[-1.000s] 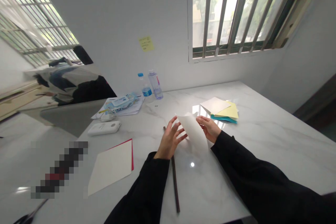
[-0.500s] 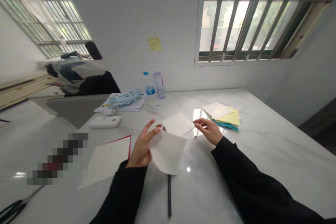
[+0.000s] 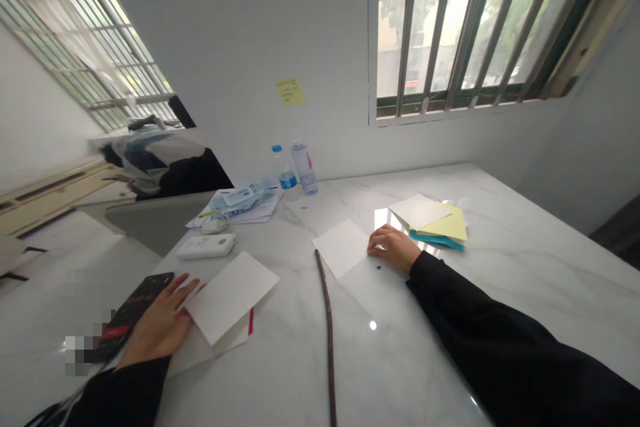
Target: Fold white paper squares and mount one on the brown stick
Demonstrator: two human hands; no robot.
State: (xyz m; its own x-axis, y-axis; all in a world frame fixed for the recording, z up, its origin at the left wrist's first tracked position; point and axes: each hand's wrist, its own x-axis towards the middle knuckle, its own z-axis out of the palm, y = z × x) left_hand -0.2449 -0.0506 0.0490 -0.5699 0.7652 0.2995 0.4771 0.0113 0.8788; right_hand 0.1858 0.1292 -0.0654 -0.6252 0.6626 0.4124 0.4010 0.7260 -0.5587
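Note:
My left hand point(image 3: 163, 320) grips a white sheet of paper point(image 3: 233, 297) by its left edge, with thumb and fingers partly hidden by the sheet. The sheet hangs over a paper with a red edge point(image 3: 251, 321), most of which it covers. On the table, a second white sheet point(image 3: 343, 248) lies turned cornerwise. My right hand point(image 3: 394, 248) rests there, fingers closed together at its right corner. Between the hands a thin brown stick point(image 3: 329, 320) runs lengthwise, its top end beside that sheet's left corner.
Beyond my right hand sits a stack of white, yellow point(image 3: 455, 223) and teal papers. A dark phone point(image 3: 135, 303) lies left of my left hand. Further back are a white device point(image 3: 207, 246), a wipes packet point(image 3: 243, 197) and two bottles point(image 3: 305, 170). A person point(image 3: 165, 157) bends over beyond the partition.
My left hand has carried its white sheet leftward, from over the stick to above the red-edged paper. More of the stick shows now. My right hand stays at the other sheet's corner.

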